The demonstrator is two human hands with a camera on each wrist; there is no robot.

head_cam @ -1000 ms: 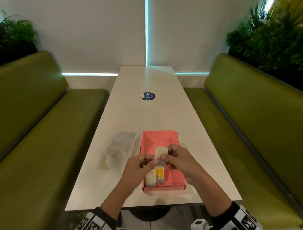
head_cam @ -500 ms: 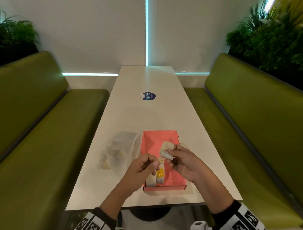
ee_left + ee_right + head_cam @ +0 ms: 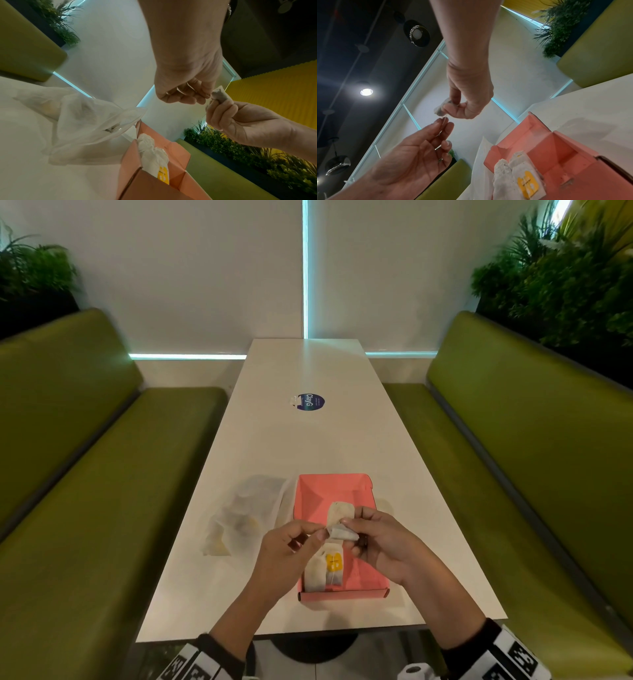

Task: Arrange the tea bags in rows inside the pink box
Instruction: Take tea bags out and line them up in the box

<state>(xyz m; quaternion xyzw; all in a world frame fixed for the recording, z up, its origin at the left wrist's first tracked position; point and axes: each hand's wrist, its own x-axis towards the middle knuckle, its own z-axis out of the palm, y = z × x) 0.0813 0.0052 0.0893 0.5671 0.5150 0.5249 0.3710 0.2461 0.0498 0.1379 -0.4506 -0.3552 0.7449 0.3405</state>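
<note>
1. Right hand (image 3: pixel 380 537) pinches a folded tea bag (image 3: pixel 342 531) above the pink box (image 3: pixel 329 491); thumb and fingers are curled round it.
2. Left hand (image 3: pixel 291 546) pinches the bag's thin string between thumb and fingertip, other fingers loosely curled.
3. A second ago both hands were pressed together on the bag; now they are apart, with the string drawn out between them.
4. Judgement: the string is being untangled or wound before the bag goes down. Placement is not yet done.
5. Two tea bags (image 3: pixel 323 571) lie side by side at the box's near end, one with a yellow tag (image 3: pixel 334 562). They have not shifted.
6. The plastic bag (image 3: pixel 246 508) of spare bags lies on the table (image 3: pixel 308 440), just left of the box, unchanged.
</note>
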